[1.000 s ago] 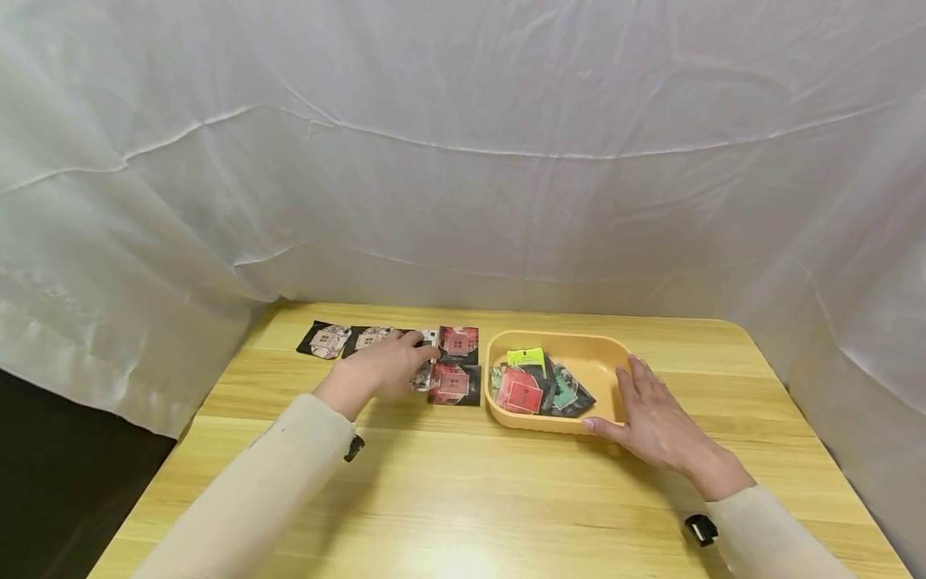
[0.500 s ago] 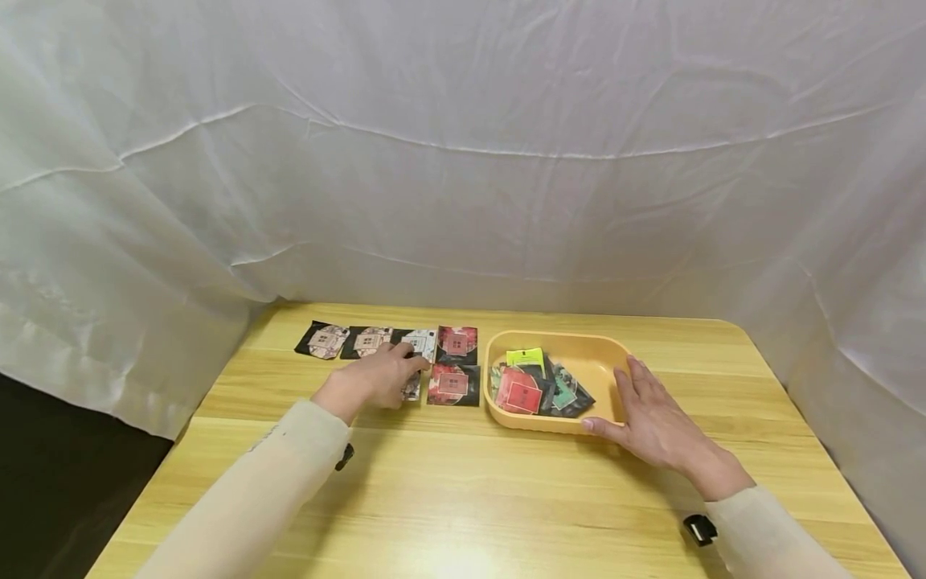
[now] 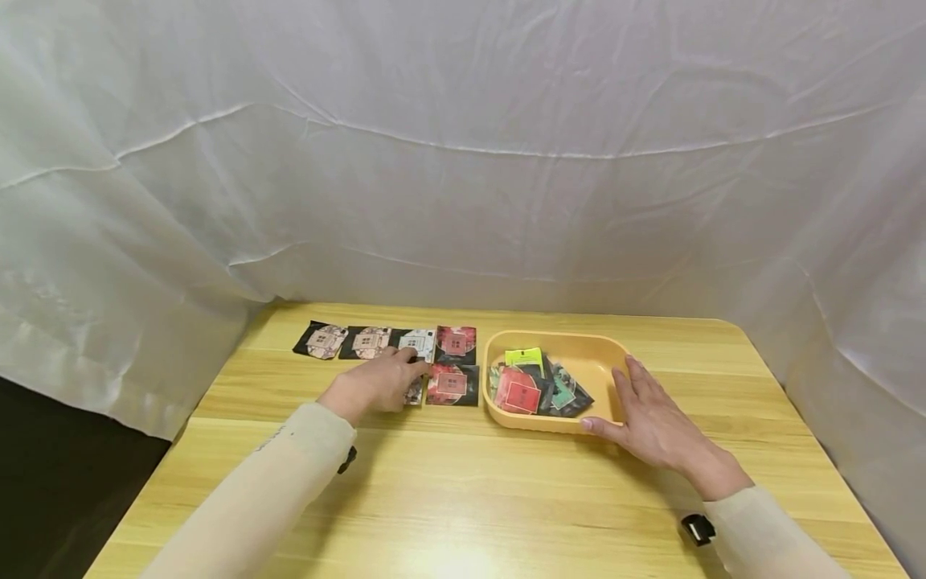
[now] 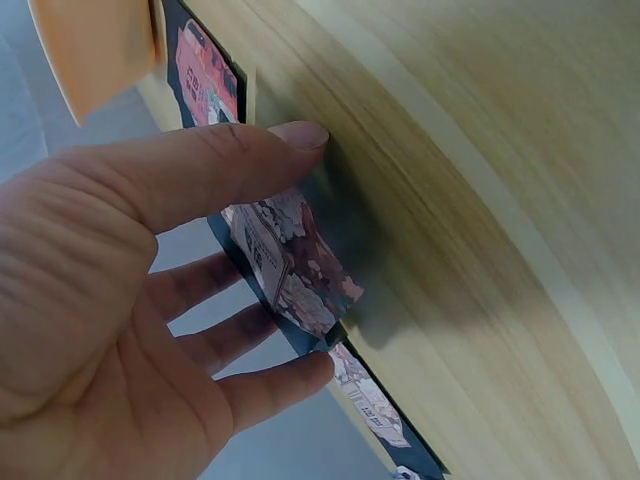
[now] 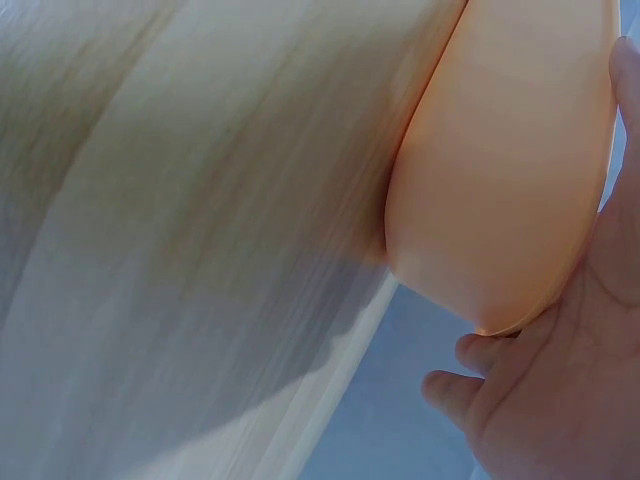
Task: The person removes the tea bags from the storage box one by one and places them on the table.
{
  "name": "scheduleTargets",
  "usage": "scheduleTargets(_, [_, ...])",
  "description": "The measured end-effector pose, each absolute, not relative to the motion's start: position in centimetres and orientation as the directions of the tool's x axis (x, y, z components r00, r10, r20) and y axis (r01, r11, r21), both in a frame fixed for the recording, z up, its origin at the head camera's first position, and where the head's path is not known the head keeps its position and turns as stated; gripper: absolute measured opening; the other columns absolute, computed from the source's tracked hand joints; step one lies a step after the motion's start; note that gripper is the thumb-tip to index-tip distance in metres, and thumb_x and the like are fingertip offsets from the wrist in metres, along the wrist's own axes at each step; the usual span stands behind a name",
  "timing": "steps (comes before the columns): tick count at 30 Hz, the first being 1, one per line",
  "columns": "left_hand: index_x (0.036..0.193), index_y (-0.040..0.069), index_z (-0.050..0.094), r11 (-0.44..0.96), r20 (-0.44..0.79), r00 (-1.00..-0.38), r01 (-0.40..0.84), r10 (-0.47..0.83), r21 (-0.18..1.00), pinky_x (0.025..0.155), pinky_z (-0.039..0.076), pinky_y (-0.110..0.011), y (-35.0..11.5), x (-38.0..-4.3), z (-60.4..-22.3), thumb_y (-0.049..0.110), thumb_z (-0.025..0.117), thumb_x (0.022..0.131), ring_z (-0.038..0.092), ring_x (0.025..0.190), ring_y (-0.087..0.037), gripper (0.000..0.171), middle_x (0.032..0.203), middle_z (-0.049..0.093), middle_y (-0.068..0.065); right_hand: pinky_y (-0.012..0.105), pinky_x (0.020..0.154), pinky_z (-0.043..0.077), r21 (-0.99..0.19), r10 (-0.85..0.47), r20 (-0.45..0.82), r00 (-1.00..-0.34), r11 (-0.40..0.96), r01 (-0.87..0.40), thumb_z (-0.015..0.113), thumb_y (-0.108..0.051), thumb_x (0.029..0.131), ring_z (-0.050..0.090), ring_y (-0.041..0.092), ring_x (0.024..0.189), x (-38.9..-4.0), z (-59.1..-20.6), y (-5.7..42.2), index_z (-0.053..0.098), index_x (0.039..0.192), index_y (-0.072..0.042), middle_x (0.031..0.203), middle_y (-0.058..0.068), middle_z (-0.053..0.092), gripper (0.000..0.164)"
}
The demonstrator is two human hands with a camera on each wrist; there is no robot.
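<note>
My left hand (image 3: 378, 382) is over a small flat sachet (image 3: 414, 392) with a floral print, in the near row on the table. In the left wrist view thumb and fingers hold this sachet (image 4: 300, 265) by its edges; the thumb covers part of it. Just right of it lies a red-and-black sachet (image 3: 452, 383). My right hand (image 3: 658, 422) rests against the right end of a yellow-orange plastic tray (image 3: 579, 344), fingers extended along the rim and thumb on the near rim. Several sachets lie in the tray, among them a red one (image 3: 522, 392).
Behind the near row, another row runs along the table's back: a pale-printed sachet (image 3: 321, 342), a second (image 3: 366, 342), a white-printed one (image 3: 418, 342) and a red one (image 3: 456, 343). A grey-white cloth (image 3: 463, 201) hangs behind the wooden table (image 3: 463, 490).
My left hand has shifted slightly left and toward me from the back row to the near-row sachet, uncovering the white-printed sachet. The right hand and tray have stayed put.
</note>
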State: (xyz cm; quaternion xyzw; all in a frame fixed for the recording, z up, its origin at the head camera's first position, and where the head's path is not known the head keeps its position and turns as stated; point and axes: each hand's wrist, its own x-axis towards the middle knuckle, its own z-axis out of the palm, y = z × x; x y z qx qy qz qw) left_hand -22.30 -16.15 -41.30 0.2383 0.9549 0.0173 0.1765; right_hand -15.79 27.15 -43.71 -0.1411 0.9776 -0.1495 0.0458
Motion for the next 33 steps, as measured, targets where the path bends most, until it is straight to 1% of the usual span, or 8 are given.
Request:
scheduleTargets(7, [0.161, 0.026, 0.045, 0.879, -0.329, -0.817, 0.461, 0.474, 0.123, 0.127, 0.023, -0.065, -16.1, -22.2, -41.4, 0.006, 0.076, 0.091, 0.028, 0.156, -0.049, 0.079, 0.172, 0.028, -0.019, 0.072, 0.124, 0.02, -0.305, -0.293, -0.047, -0.955, 0.915, -0.266, 0.058, -0.076, 0.095, 0.011, 0.057, 0.157, -15.8, -43.7, 27.1, 0.02, 0.162, 0.013, 0.171, 0.036, 0.003, 0.118])
scheduleTargets(9, [0.162, 0.027, 0.044, 0.881, -0.334, -0.817, 0.456, 0.47, 0.122, 0.127, 0.023, -0.064, -16.2, -22.1, -41.4, 0.005, 0.075, 0.091, 0.029, 0.156, -0.048, 0.08, 0.172, 0.03, -0.017, 0.072, 0.124, 0.02, -0.306, -0.292, -0.048, -0.955, 0.914, -0.265, 0.058, -0.076, 0.094, 0.011, 0.057, 0.157, -15.8, -43.7, 27.1, 0.02, 0.162, 0.013, 0.171, 0.036, 0.003, 0.118])
scheduleTargets(12, [0.161, 0.026, 0.045, 0.877, -0.341, -0.81, 0.464, 0.478, 0.126, 0.127, 0.025, -0.063, -16.3, -22.1, -41.5, 0.003, 0.073, 0.092, 0.033, 0.155, -0.046, 0.078, 0.17, 0.034, -0.016, 0.072, 0.124, 0.019, -0.309, -0.291, -0.05, -0.956, 0.914, -0.262, 0.058, -0.076, 0.094, 0.011, 0.057, 0.157, -15.8, -43.7, 27.1, 0.02, 0.162, 0.013, 0.171, 0.036, 0.003, 0.118])
scheduleTargets(17, [0.158, 0.018, 0.049, 0.849, -0.335, -0.783, 0.509, 0.524, 0.139, 0.127, 0.033, -0.056, -16.3, -22.3, -41.7, 0.002, 0.071, 0.094, 0.043, 0.151, -0.039, 0.07, 0.165, 0.044, -0.013, 0.072, 0.124, 0.02, -0.311, -0.289, -0.051, -0.956, 0.914, -0.26, 0.057, -0.077, 0.094, 0.011, 0.057, 0.157, -15.8, -43.8, 27.1, 0.02, 0.162, 0.013, 0.172, 0.035, 0.003, 0.118])
scheduleTargets(20, [0.155, 0.016, 0.052, 0.838, -0.323, -0.776, 0.525, 0.542, 0.146, 0.126, 0.036, -0.053, -16.3, -22.3, -41.8, 0.001, 0.07, 0.094, 0.046, 0.149, -0.036, 0.066, 0.163, 0.048, -0.011, 0.073, 0.124, 0.019, -0.311, -0.288, -0.051, -0.956, 0.915, -0.259, 0.056, -0.078, 0.094, 0.011, 0.057, 0.157, -15.8, -43.9, 27.2, 0.019, 0.162, 0.013, 0.172, 0.035, 0.003, 0.119])
scheduleTargets(28, [0.152, 0.017, 0.056, 0.846, -0.287, -0.796, 0.503, 0.533, 0.177, 0.122, 0.042, -0.053, -16.2, -22.3, -41.3, 0.006, 0.079, 0.088, 0.052, 0.143, -0.036, 0.068, 0.158, 0.052, -0.012, 0.073, 0.124, 0.02, -0.304, -0.289, -0.048, -0.956, 0.916, -0.262, 0.056, -0.078, 0.094, 0.011, 0.056, 0.157, -15.9, -43.9, 27.3, 0.019, 0.162, 0.013, 0.172, 0.035, 0.003, 0.119])
scheduleTargets(31, [0.15, 0.013, 0.058, 0.843, -0.231, -0.812, 0.502, 0.536, 0.191, 0.12, 0.044, -0.053, -15.5, -22.2, -40.3, 0.012, 0.079, 0.091, 0.054, 0.141, -0.036, 0.063, 0.154, 0.055, -0.014, 0.072, 0.124, 0.02, -0.301, -0.289, -0.044, -0.956, 0.916, -0.263, 0.056, -0.078, 0.094, 0.012, 0.056, 0.157, -15.9, -43.9, 27.2, 0.019, 0.162, 0.013, 0.172, 0.035, 0.004, 0.119])
scheduleTargets(33, [0.149, 0.013, 0.06, 0.837, -0.178, -0.82, 0.514, 0.543, 0.187, 0.121, 0.043, -0.052, -14.7, -22.1, -39.5, 0.017, 0.076, 0.095, 0.054, 0.141, -0.035, 0.056, 0.152, 0.057, -0.013, 0.072, 0.124, 0.021, -0.301, -0.291, -0.04, -0.956, 0.916, -0.266, 0.056, -0.077, 0.094, 0.013, 0.057, 0.157, -15.8, -43.8, 27.2, 0.02, 0.162, 0.013, 0.171, 0.035, 0.005, 0.119])
